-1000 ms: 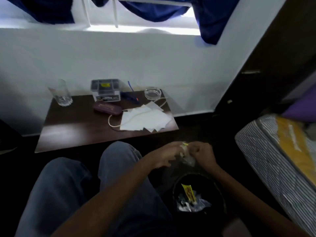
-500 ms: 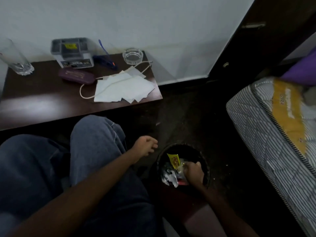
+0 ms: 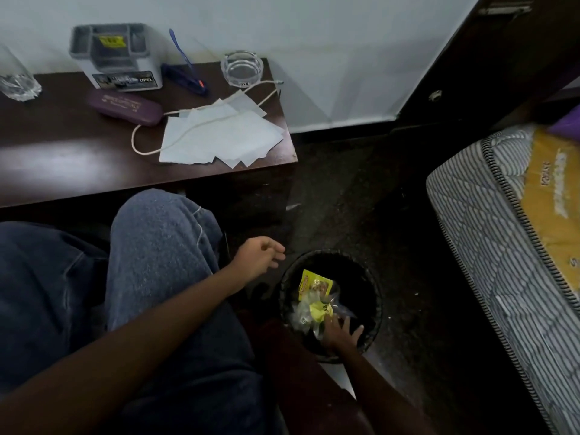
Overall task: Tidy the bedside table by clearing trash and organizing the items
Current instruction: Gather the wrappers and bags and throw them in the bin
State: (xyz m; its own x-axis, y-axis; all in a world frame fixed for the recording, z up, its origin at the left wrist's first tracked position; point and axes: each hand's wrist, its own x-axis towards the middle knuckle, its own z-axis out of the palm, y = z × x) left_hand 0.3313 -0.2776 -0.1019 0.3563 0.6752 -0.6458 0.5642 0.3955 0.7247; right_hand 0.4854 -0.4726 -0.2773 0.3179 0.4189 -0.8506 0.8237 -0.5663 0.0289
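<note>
A black round trash bin (image 3: pixel 375 296) stands on the dark floor beside my knee. Inside it lie yellow and clear plastic wrappers (image 3: pixel 314 296). My right hand (image 3: pixel 340 332) is inside the bin with its fingers spread, touching the wrappers. My left hand (image 3: pixel 259 255) hovers just left of the bin's rim, loosely curled and holding nothing. On the dark wooden bedside table (image 3: pixel 62 158) lie several white paper sheets (image 3: pixel 219 136) with a beige cord (image 3: pixel 201 120) across them, a purple glasses case (image 3: pixel 125 105), a grey organizer box (image 3: pixel 116 54), blue pens (image 3: pixel 185 76), a glass ashtray (image 3: pixel 241 69) and a drinking glass (image 3: pixel 15 80).
A striped mattress (image 3: pixel 489 246) with a yellow package (image 3: pixel 552 196) on it fills the right side. A dark wardrobe (image 3: pixel 489 58) stands at the back right. My jeans-clad legs (image 3: pixel 150 262) sit between the table and the bin. White wall behind the table.
Both hands held a clear wrapper above the bin a second ago. The right hand went down into the bin with it and has spread its fingers; the left hand drew aside.
</note>
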